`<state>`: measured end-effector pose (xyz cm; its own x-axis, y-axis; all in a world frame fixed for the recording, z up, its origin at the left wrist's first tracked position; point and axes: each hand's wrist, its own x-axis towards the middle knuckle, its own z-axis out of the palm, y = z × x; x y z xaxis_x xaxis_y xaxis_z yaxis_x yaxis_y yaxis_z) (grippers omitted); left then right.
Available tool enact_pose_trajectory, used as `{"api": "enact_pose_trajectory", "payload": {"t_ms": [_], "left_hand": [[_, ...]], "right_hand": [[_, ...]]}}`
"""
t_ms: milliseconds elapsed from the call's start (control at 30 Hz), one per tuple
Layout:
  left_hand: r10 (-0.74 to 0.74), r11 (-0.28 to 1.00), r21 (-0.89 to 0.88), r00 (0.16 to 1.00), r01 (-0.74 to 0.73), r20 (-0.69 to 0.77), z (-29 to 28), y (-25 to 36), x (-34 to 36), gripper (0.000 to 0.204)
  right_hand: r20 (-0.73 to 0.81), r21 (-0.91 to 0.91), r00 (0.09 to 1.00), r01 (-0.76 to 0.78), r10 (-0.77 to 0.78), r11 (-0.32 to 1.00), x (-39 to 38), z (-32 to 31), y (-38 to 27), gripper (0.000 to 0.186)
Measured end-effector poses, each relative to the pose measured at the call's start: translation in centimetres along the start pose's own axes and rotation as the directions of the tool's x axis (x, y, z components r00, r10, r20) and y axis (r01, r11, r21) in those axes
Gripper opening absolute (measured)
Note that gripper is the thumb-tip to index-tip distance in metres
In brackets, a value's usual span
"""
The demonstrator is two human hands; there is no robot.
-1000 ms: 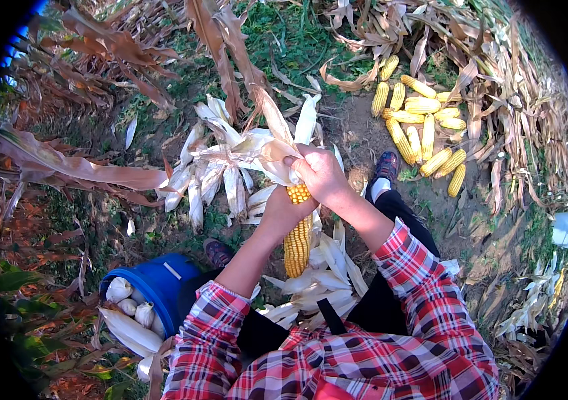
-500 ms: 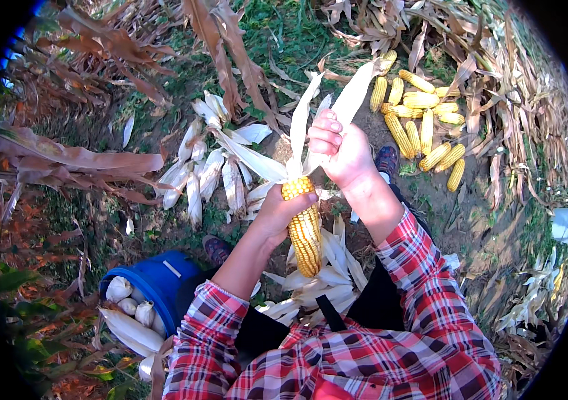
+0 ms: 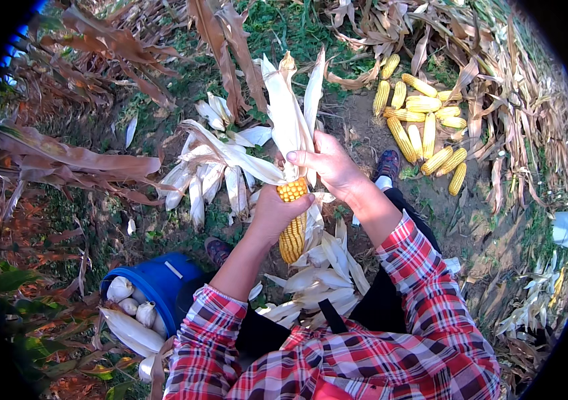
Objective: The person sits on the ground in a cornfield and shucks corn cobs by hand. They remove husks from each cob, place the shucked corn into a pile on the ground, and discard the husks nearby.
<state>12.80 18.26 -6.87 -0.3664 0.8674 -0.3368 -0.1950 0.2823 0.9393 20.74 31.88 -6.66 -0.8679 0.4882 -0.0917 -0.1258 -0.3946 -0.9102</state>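
My left hand (image 3: 276,215) grips a yellow corn cob (image 3: 293,230) around its middle, held upright in front of me. My right hand (image 3: 327,162) is closed on the pale husk leaves (image 3: 288,120) that stand up from the cob's top end. More pale husk spreads out to the left of the cob. Both forearms come from red plaid sleeves at the bottom of the view.
A pile of husked yellow cobs (image 3: 423,133) lies on bare soil at the upper right. A blue bucket (image 3: 157,285) with unhusked ears stands at the lower left. Loose white husks (image 3: 204,179) lie on the ground ahead and by my feet. Dry brown stalks (image 3: 71,157) surround the spot.
My right hand has pulled the husk leaves up and away from the cob, then shifted back toward its top. More yellow kernels show now. The left hand keeps its hold.
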Motion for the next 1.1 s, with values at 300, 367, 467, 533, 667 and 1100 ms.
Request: {"api": "enact_pose_trajectory", "payload": {"t_ms": [300,367,467,533,667,1100], "left_hand": [[-0.038,0.993,0.116,0.996,0.029,0.079,0.9,-1.0,0.3,0.023],[-0.062,0.997,0.058,0.993,0.056,0.099,1.4,-0.7,0.2,0.021],[0.082,0.993,0.078,0.987,-0.093,0.136,2.2,-0.4,0.2,0.025],[0.114,0.992,0.04,0.979,-0.122,0.171,1.9,-0.3,0.6,0.03],[-0.043,0.984,-0.16,0.983,0.072,0.177,2.5,0.3,0.6,0.037],[0.051,0.88,-0.471,0.998,-0.058,-0.029,5.4,0.6,0.9,0.043]], "right_hand": [[-0.234,0.443,0.961,-0.028,0.146,0.896,-0.5,0.5,0.4,0.017],[-0.23,0.498,0.954,-0.054,0.192,0.865,-0.4,0.3,-0.1,0.017],[-0.19,0.567,0.962,-0.056,0.197,0.822,-0.5,-0.2,-0.3,0.016],[-0.183,0.63,0.961,-0.049,0.209,0.775,-0.5,-0.1,-0.7,0.017],[-0.402,0.629,0.893,0.108,0.202,0.77,0.1,1.1,-1.7,0.021],[-0.511,0.129,0.812,0.396,-0.281,0.909,0.2,2.1,-3.3,0.021]]}}
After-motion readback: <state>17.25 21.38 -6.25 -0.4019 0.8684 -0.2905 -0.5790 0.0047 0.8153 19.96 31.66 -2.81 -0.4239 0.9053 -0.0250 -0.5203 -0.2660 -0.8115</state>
